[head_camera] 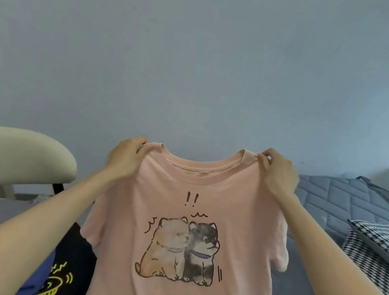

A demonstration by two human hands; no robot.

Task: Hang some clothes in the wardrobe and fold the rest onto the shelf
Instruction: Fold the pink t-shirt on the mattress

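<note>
Pink T-shirt [196, 189] held up, shoulders pinched by left hand [125, 158] and right hand [278, 174]. Print: two puppies, "!!" above. No brand readable.

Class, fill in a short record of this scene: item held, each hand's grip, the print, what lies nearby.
Item held: pink T-shirt, held up, print facing camera
Left hand: pinches one shoulder beside the collar
Right hand: pinches the other shoulder
Print: two cartoon dogs, exclamation marks above
Nearby: black garment lower left; grey quilt and checked fabric at right
</note>
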